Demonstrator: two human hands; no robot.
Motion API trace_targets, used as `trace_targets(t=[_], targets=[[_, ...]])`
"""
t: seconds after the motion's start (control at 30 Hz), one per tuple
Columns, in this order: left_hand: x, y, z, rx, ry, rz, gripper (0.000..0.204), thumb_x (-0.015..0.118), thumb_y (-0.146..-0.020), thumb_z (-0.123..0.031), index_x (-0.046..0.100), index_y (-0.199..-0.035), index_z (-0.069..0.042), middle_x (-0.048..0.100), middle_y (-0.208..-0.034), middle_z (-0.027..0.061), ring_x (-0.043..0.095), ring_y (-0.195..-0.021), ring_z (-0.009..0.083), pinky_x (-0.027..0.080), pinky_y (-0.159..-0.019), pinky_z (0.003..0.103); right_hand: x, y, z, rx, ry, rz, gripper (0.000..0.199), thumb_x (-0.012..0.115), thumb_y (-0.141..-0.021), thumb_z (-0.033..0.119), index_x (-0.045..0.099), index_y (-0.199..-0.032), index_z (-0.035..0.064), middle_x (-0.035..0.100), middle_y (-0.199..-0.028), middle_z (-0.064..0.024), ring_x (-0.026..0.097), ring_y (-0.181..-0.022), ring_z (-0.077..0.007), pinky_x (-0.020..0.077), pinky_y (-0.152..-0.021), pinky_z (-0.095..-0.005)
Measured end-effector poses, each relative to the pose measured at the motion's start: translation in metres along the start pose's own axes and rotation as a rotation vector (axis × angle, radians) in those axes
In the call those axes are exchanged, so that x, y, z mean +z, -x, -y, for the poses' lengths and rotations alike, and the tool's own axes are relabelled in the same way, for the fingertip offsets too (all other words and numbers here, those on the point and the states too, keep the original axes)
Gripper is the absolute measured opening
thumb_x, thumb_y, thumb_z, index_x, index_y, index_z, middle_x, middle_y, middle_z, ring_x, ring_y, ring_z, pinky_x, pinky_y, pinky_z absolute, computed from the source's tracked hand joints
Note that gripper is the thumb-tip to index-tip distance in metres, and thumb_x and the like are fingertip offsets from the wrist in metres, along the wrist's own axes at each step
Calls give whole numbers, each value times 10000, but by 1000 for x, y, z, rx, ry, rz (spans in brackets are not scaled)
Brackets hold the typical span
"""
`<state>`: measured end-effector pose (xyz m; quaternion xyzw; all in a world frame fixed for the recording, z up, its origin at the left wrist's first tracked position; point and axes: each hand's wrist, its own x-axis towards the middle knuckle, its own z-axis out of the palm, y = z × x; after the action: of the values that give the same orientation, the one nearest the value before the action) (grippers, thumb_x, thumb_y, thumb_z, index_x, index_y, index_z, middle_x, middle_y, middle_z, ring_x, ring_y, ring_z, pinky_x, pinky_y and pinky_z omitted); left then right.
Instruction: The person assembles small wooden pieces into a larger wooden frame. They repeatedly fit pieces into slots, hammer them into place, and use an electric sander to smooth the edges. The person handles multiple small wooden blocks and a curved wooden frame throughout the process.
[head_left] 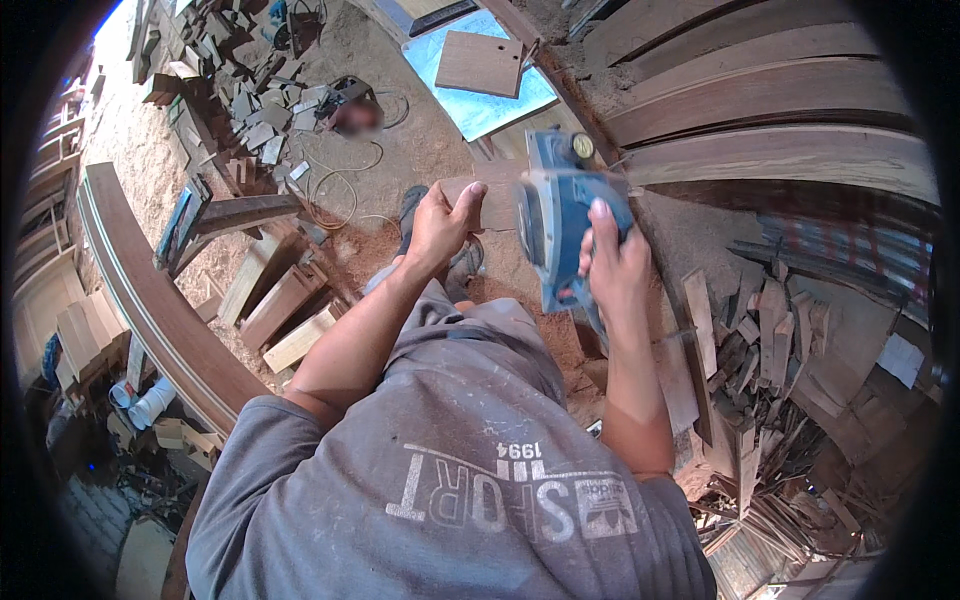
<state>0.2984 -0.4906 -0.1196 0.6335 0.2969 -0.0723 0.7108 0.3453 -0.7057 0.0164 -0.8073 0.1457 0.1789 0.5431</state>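
Observation:
My right hand point(618, 265) is closed around the handle of a blue electric planer point(548, 225), its thumb lying on top. The planer is in front of me, to the right of centre, and tilted so its flat side faces left. My left hand point(442, 225) is closed at the near left end of a brown wooden board point(498, 190), thumb upward. That board runs rightward toward the planer, which hides part of it. I cannot tell whether the planer touches the wood.
Ahead lies a pale blue-white sheet point(470, 110) with a small wooden panel point(478, 64) on it. Long planks point(760, 100) are stacked at the right. Offcuts point(265, 115) and a cord point(345, 190) litter the left floor. A long moulded timber point(150, 290) rests at my left.

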Motion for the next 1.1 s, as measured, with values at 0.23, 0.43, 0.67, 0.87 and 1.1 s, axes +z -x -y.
trace_targets(t=[0.23, 0.43, 0.67, 0.87, 1.1], targets=[[10, 8, 19, 15, 67, -66, 465, 721, -1049, -382, 580, -1140, 51, 710, -868, 116, 727, -694, 176, 611, -537, 327, 8, -31, 23, -15, -132, -28, 504, 644, -1072, 503, 659, -1040, 0, 578, -725, -4, 549, -589, -79, 448, -527, -265], [17, 16, 31, 12, 143, -105, 490, 697, -1061, -385, 553, -1225, 53, 725, -951, 152, 742, -726, 198, 655, -560, 343, -53, 55, -12, 82, -108, -29, 430, 570, -1127, 399, 652, -1174, -21, 552, -756, 15, 505, -602, -68, 422, -546, -248], [21, 17, 32, 22, 173, -104, 465, 693, -1063, -388, 557, -1183, 41, 730, -956, 154, 743, -728, 196, 640, -542, 335, -54, 77, -32, 2, -11, 32, 387, 682, -1068, 374, 638, -1035, -9, 591, -683, 7, 548, -569, -66, 463, -528, -271], [12, 12, 30, 7, 94, -72, 448, 702, -1061, -377, 579, -1166, 41, 717, -893, 116, 714, -676, 170, 612, -538, 320, -27, 33, -14, -23, 27, 97, 452, 713, -1043, 429, 642, -1024, -17, 595, -681, -4, 559, -562, -69, 466, -517, -269], [8, 11, 17, 12, 106, -37, 455, 705, -1058, -375, 579, -1164, 50, 718, -872, 118, 718, -672, 177, 609, -547, 310, 8, -15, 14, -39, 54, 60, 589, 702, -1011, 566, 668, -1002, -22, 602, -683, -16, 577, -551, -82, 479, -504, -271]])
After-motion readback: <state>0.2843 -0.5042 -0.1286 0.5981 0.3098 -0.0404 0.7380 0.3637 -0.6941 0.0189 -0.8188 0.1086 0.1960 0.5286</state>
